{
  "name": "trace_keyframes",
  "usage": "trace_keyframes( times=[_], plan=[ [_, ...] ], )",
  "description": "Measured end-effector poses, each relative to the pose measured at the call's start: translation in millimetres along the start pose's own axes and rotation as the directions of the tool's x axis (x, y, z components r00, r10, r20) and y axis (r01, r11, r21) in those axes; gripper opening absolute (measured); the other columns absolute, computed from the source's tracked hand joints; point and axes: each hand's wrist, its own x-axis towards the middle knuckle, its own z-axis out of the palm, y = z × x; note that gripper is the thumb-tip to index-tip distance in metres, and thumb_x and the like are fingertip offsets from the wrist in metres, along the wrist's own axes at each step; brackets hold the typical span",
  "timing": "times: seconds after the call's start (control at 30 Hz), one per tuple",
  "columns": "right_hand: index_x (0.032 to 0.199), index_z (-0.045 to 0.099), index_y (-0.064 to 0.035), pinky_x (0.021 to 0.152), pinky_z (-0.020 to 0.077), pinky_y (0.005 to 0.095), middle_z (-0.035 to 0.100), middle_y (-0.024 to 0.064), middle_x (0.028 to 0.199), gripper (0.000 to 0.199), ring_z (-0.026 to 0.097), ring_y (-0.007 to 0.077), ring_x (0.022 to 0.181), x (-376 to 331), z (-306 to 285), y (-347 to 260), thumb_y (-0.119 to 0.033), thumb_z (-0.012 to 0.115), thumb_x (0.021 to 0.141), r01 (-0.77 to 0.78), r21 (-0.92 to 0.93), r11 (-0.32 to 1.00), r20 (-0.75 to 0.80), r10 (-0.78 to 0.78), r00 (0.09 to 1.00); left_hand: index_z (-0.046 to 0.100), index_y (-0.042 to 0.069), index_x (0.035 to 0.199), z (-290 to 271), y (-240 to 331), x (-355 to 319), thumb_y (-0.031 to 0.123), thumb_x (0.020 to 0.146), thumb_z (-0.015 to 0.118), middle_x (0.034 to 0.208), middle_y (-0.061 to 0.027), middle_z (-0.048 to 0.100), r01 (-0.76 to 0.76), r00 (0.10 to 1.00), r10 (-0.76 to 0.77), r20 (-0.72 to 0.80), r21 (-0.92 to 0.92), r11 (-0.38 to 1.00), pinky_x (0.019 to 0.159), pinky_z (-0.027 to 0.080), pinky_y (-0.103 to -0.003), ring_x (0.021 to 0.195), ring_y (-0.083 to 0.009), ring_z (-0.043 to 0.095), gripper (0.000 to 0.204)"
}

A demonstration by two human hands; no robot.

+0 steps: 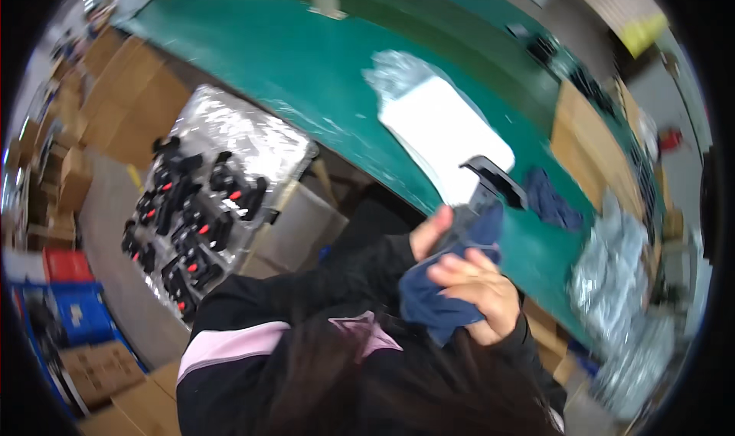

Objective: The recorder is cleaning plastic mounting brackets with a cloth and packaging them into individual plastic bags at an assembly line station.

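A black plastic part [498, 183] with a curved, handle-like end rises from between my hands, over the edge of the green bench. Its lower portion is hidden by a dark blue cloth [432, 302]. My left hand [431, 235] is closed around the part's lower end, thumb up, with most of its fingers out of sight. Against the cloth rests my right hand [482, 292], its fingers bent over the fabric and slightly blurred. Just beyond the part lies a white flat stack [444, 126] in clear plastic wrap. A second dark blue cloth [551, 200] lies crumpled to its right.
On the left, a film-covered surface [249, 133] carries several black parts [203, 225] with red pieces. Clear plastic bags [612, 275] and a cardboard piece [596, 149] occupy the right side of the green bench [298, 72]. Cardboard boxes [134, 103] stand at far left.
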Motion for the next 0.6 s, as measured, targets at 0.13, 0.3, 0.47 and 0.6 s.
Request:
trace_keyframes(
  times=[0.13,0.3,0.47,0.6],
  plan=[
    [0.108,0.057,0.0,0.102,0.0361,0.0407,0.062,0.0135,0.114,0.026,0.054,0.0271,0.115,-29.2,6.1,6.9,-0.014,0.059,0.086,-0.136,0.549,0.824,0.238,0.002,0.971,0.04,0.001,0.13,-10.5,7.1,5.7,0.073,0.074,0.049,0.125,-0.0178,0.051,0.108,0.992,-0.083,-0.096,0.303,0.947,0.095,0.043,-0.045,0.113,-0.0289,0.052,0.092],
    [0.112,0.055,0.0039,0.095,0.0412,0.0356,0.06,0.0152,0.108,0.036,0.057,0.0268,0.106,-70.5,-49.1,48.3,-0.023,0.052,0.087,-0.29,0.521,0.803,0.036,0.318,0.947,0.047,0.003,0.125,-3.2,7.2,16.4,0.07,0.079,0.045,0.126,-0.0157,0.051,0.058,0.998,-0.055,-0.031,0.108,0.993,0.101,0.037,-0.049,0.116,-0.0323,0.049,0.082],
    [0.118,0.052,0.0008,0.086,0.0472,0.0326,0.062,0.0134,0.104,0.035,0.061,0.0237,0.097,-48.9,-91.0,62.0,-0.022,0.05,0.092,0.182,0.747,0.64,-0.647,0.635,0.422,0.031,0.008,0.139,3.3,7.1,25.3,0.068,0.082,0.043,0.139,-0.0154,0.039,0.248,0.948,-0.217,0.234,-0.109,0.963,0.104,0.024,-0.062,0.127,-0.0391,0.037,0.083],
    [0.11,0.056,0.0017,0.078,0.045,0.0254,0.061,0.0066,0.096,0.024,0.057,0.0128,0.089,-1.6,-90.1,71.4,-0.01,0.054,0.089,-0.054,0.353,0.934,-0.705,0.304,0.641,0.02,0.009,0.143,-3.6,-2.5,32.7,0.067,0.082,0.042,0.141,-0.0168,0.035,0.4,0.866,-0.351,0.356,-0.07,0.914,0.104,0.021,-0.063,0.129,-0.0407,0.034,0.087]
  ],
)
